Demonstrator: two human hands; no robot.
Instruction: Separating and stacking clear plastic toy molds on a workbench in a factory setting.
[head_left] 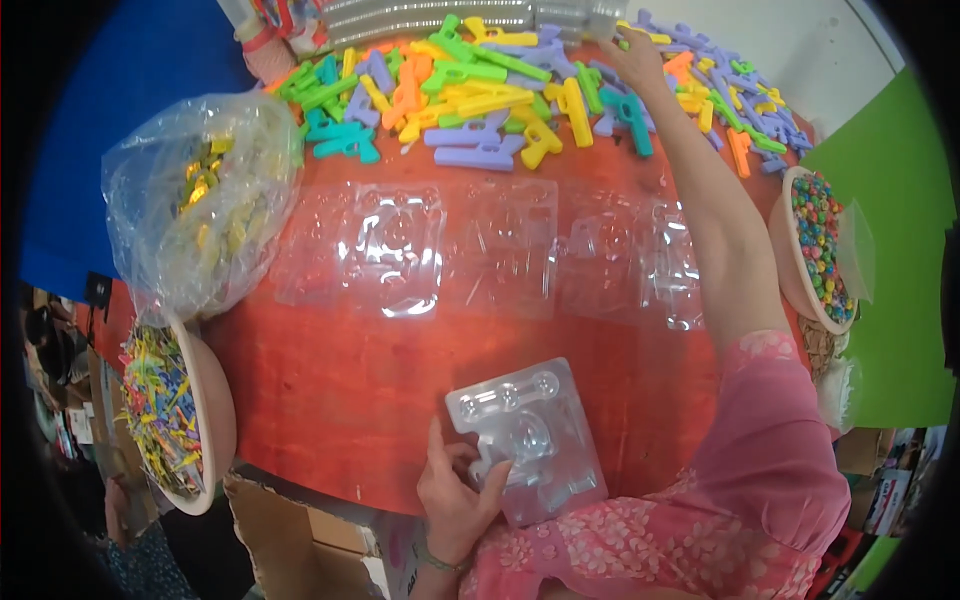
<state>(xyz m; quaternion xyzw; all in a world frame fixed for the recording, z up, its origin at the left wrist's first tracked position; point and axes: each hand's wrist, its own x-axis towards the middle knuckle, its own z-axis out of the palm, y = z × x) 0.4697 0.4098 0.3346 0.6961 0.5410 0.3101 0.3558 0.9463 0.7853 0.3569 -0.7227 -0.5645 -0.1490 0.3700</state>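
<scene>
My left hand (455,495) grips the near left edge of clear moulded plastic blister trays (580,445), thumb on top; they look like a stack, tilted over the table's near edge. My right arm stretches across to the far side. There my right hand (636,62) is over the toy pistols, with a small green piece by its fingertips; the fingers are too smeared to read. Yellow, purple, green, orange and teal plastic toy pistols (495,103) lie heaped along the far side. A row of clear blister trays (398,245) lies across the middle.
On the left are a clear bag (150,240) of gold-wrapped pieces and a tub (215,420) of small colourful pieces. A tub (790,245) of multicoloured balls stands right. Stacked clear trays (430,22) sit behind the pistols. An open cardboard box (270,540) is below the red table (330,400).
</scene>
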